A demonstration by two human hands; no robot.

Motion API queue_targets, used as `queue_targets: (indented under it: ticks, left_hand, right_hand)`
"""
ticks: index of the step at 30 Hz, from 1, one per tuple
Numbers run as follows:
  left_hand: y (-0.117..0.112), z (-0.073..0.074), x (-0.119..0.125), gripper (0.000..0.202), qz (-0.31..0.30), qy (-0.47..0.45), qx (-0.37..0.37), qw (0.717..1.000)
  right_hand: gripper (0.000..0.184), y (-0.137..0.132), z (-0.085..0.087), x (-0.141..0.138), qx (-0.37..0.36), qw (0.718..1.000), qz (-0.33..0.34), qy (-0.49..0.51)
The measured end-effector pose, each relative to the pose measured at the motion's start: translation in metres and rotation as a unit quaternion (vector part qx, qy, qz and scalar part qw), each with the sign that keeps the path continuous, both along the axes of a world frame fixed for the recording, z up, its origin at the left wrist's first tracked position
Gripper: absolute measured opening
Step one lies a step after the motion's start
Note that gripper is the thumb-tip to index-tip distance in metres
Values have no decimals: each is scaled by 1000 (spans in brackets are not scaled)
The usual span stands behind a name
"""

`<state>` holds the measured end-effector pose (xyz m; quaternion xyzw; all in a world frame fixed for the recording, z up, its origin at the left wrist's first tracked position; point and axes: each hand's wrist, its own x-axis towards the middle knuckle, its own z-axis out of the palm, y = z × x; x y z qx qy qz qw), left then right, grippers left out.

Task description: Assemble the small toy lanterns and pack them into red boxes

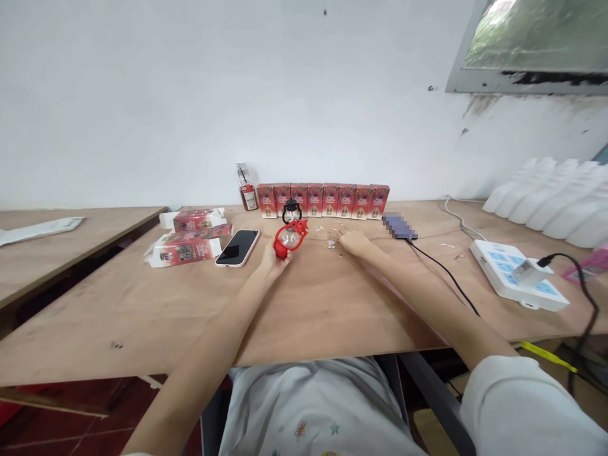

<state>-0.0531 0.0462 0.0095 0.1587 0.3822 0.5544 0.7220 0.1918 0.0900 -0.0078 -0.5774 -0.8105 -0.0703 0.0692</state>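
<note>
My left hand [275, 258] is closed around the base of a small red lantern [291, 238] with a clear globe, held tilted above the table. Just behind it stands a small black lantern [291, 211] with a ring handle. Low over the tabletop, my right hand [354, 243] has its fingers drawn together beside a little group of small white pieces [331, 244]. Whatever those fingertips hold is too small to make out. Thin strands and more tiny bits lie around them.
A row of several red boxes [323, 201] lines the wall beside a dark red bottle [247, 195]. Opened cartons [190, 244] and a phone [237, 247] lie left. Rightward are a cabled, blurred-out device [399, 227], a power strip [517, 275] and white bottles [546, 193].
</note>
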Motion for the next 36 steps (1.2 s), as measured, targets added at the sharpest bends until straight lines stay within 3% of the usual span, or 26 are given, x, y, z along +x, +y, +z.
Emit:
queue_targets:
  ticks: [5, 7, 8, 11, 12, 14, 17, 21, 36]
  left_hand:
    - [-4, 5, 1, 21, 34, 26, -7, 999]
    - [-7, 8, 1, 20, 27, 31, -3, 999]
    - [-8, 9, 1, 19, 20, 33, 0, 999]
    - [-10, 12, 2, 17, -10, 35, 1, 999]
    - [-11, 12, 3, 17, -23, 35, -2, 999]
    - [-12, 12, 4, 20, -58, 39, -7, 998]
    - [-13, 9, 8, 27, -106, 63, -3, 992]
    - [-14, 5, 12, 24, -118, 98, 15, 988]
    - [-16, 3, 16, 20, -106, 105, 34, 988]
  right_hand:
    - [21, -3, 3, 4, 33, 997, 8, 73]
    - [14, -5, 2, 4, 59, 975, -1, 213]
    - [12, -7, 1, 2, 70, 943, -1, 325]
    - [12, -15, -1, -6, 74, 765, 19, 639]
    - [17, -19, -1, -10, 63, 726, 32, 684]
    - [26, -25, 0, -19, 38, 690, 56, 721]
    - [36, -34, 1, -30, 7, 662, 94, 744]
    - [41, -40, -1, -38, -9, 639, 120, 760]
    - [37, -44, -3, -41, 0, 639, 130, 759]
